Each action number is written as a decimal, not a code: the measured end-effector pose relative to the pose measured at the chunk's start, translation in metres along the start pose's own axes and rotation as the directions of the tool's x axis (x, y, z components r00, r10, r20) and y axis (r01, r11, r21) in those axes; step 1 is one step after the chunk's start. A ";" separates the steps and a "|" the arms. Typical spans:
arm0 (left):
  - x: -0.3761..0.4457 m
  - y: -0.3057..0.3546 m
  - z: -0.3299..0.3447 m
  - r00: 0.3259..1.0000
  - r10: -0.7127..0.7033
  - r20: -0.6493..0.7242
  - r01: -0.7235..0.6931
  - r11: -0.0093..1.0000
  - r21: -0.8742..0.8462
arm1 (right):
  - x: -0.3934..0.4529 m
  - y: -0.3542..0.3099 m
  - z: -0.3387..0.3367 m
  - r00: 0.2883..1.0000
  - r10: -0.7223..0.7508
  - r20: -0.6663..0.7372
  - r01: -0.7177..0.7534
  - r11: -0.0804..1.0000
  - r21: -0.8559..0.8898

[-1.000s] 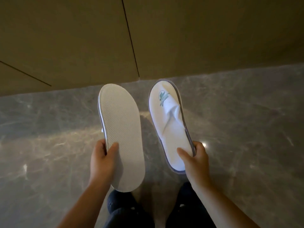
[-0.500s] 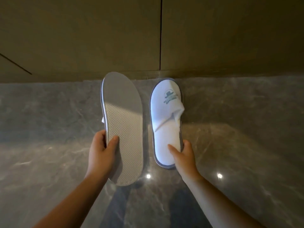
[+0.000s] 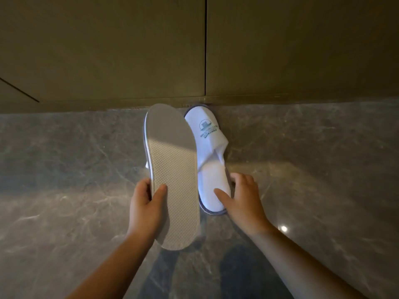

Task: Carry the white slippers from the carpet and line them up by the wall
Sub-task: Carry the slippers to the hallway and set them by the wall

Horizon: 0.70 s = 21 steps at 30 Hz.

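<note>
Both hands [image 3: 149, 203] gripping slippers [image 3: 172, 175] near wall [image 3: 129, 50].

I count two white slippers: one sole-up slipper [image 3: 172, 175] at about ten o'clock from the other, a logo-up slipper [image 3: 210, 152]. Two hands: left hand [image 3: 144, 203], right hand [image 3: 244, 197]. Wall panels [image 3: 302, 46] look like three, though the seams are dim.

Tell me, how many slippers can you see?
2. One slipper is sole-up in the left hand; the logo slipper lies on the marble floor, toe by the wall, under the right hand.
</note>
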State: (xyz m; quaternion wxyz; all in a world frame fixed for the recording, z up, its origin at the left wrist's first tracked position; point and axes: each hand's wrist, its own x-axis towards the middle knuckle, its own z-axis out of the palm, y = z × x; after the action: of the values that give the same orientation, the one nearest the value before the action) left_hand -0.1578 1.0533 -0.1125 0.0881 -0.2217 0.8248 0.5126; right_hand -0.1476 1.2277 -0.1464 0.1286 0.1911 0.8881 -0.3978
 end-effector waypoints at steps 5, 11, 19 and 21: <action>-0.024 0.021 0.041 0.973 0.028 0.229 0.005 0.990 -0.141 | -0.021 -0.006 -0.030 0.939 0.092 0.331 -0.286 0.743 0.605; -0.040 0.048 0.103 0.864 0.092 0.494 -0.135 0.989 0.052 | -0.031 0.048 -0.096 0.950 0.309 0.043 -0.250 0.671 0.698; -0.012 0.031 0.116 0.909 0.128 0.397 -0.299 0.864 0.406 | -0.009 0.113 -0.104 0.838 0.538 -0.089 -0.401 0.718 0.569; -0.003 0.022 0.108 0.937 0.124 0.327 -0.291 0.795 0.533 | -0.004 0.115 -0.104 0.854 0.476 -0.211 -0.396 0.857 0.330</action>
State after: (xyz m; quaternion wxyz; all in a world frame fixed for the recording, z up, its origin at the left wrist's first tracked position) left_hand -0.1742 1.1577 -0.1437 0.2071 -0.0190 0.9393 0.2729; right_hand -0.1007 1.3756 -0.1528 0.0590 0.4602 0.7658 -0.4453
